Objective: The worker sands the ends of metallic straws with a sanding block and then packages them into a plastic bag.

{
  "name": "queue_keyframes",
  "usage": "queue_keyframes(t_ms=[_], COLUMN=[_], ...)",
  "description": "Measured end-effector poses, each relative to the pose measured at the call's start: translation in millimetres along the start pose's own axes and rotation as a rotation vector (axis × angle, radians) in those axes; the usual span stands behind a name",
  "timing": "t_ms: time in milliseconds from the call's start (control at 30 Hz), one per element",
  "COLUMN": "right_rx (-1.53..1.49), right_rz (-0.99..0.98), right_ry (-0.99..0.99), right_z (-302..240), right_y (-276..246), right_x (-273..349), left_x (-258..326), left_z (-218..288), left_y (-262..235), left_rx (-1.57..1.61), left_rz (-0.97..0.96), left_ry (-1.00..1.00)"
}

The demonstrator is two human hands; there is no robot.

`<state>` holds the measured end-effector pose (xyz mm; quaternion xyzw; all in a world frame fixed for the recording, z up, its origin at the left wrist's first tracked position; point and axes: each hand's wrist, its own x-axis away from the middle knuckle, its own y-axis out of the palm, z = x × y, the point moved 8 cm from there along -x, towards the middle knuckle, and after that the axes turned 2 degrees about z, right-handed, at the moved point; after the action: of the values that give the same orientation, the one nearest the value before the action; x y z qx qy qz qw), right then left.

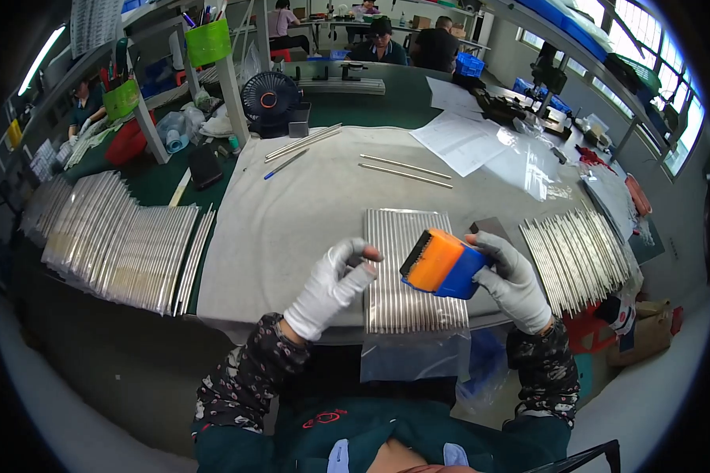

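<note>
We note our right gloved hand (514, 282) clasping an orange-and-blue plastic block tool (443, 263) above the row of thin silver metal rods (406, 236) on the grey cloth-covered table (292, 213). Our left gloved hand (333, 285) hovers beside it, fingers loosely curled, holding nothing.

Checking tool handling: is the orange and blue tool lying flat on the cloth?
No, the right hand holds the orange and blue tool up above the row of metal rods.
</note>
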<state>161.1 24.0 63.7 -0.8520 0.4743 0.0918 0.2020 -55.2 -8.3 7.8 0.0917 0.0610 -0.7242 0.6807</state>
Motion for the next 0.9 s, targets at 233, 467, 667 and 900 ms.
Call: queue_keyframes(t_ms=[233,467,667,900], right_rx=[0.182,0.705,0.946,1.137], right_rz=[-0.079,0.044,-0.093,-0.207], right_ry=[-0.106,-0.222,-0.352,-0.379], right_z=[-37,-76,-77,-57], right_y=[26,49,42,9], right_x=[31,31,38,57], left_x=[0,-1,-15,0], left_z=[36,45,45,61], left_y=[35,19,-62,-179], left_rx=[0.138,-0.143,-0.256,-0.439], left_rz=[-0.159,0.121,0.403,0.607], left_ry=[-0.061,0.040,0.105,0.187])
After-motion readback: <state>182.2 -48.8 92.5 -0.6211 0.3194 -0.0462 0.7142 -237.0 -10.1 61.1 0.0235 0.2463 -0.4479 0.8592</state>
